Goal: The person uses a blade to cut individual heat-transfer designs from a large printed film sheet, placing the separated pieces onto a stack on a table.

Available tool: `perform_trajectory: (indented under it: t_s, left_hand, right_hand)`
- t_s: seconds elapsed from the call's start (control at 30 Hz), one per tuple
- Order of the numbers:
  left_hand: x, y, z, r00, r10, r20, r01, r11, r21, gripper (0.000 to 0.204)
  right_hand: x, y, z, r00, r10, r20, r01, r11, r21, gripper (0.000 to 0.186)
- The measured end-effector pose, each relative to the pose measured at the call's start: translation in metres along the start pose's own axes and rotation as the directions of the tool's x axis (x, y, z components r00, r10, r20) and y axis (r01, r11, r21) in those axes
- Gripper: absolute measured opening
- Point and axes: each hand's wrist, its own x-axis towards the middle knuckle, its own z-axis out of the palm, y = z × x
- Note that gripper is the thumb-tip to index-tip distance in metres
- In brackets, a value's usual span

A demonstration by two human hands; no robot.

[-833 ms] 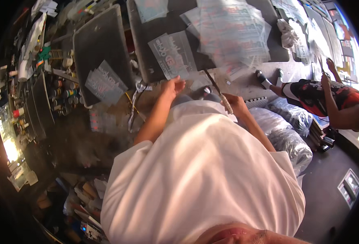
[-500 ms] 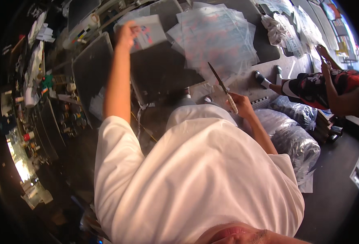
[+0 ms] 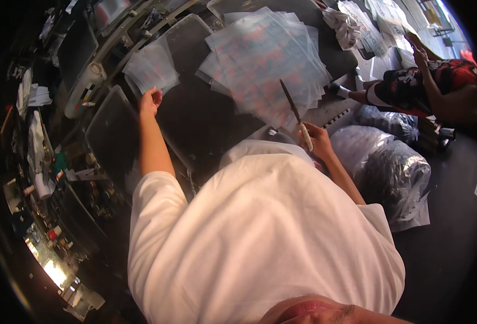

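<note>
My right hand (image 3: 316,139) is closed round the pale handle of a knife (image 3: 291,102), whose long, dark, narrow blade points up and away over the near edge of a large fanned pile of translucent plastic sheets (image 3: 265,59). The sheets carry faint red and blue print. My left hand (image 3: 151,101) hovers at the near edge of a smaller pile of similar sheets (image 3: 152,65), its fingers loosely curled and apart, with nothing visible in them. Both piles rest on dark flat panels (image 3: 195,116).
Another person (image 3: 438,89) stands at the right, hands by white printed plastic bags (image 3: 384,19). Stuffed clear plastic sacks (image 3: 395,167) lie on the floor to my right. A metal rail (image 3: 125,35) runs past the far left panels, and cluttered small containers (image 3: 98,197) stand at the left.
My left hand has drawn back toward me from the smaller pile, where it was over a sheet with red print. My right hand still holds the knife. The whole view has turned slightly.
</note>
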Motion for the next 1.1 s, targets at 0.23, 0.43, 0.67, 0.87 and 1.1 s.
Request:
perform_trajectory:
  t_s: [0.23,0.43,0.67,0.87,1.1]
  left_hand:
    - [-0.055,-0.107,0.099,0.646,0.662,-0.381,-0.161,0.606,0.779,0.044]
    - [-0.207,-0.192,0.274,0.916,0.304,0.262,-0.383,0.469,0.796,0.047]
    - [-0.225,-0.242,0.311,0.870,0.483,0.097,-0.384,0.543,0.747,0.073]
    - [-0.190,-0.259,0.330,0.882,0.442,-0.165,-0.208,0.678,0.705,0.047]
    - [-0.190,-0.212,0.213,0.923,0.382,-0.054,-0.376,0.922,0.092,0.011]
  right_hand:
    - [-0.007,0.024,-0.011,0.990,0.060,-0.131,-0.053,0.997,0.057,0.043]
    - [-0.025,0.017,-0.009,0.983,0.087,-0.164,-0.066,0.989,0.130,0.031]
    - [-0.042,0.038,-0.017,0.995,-0.088,-0.048,0.099,0.928,0.359,0.039]
    - [-0.058,0.045,-0.023,0.993,-0.110,-0.033,0.114,0.908,0.403,0.039]
    - [-0.067,0.058,-0.036,0.978,-0.016,0.206,-0.051,0.947,0.318,0.042]
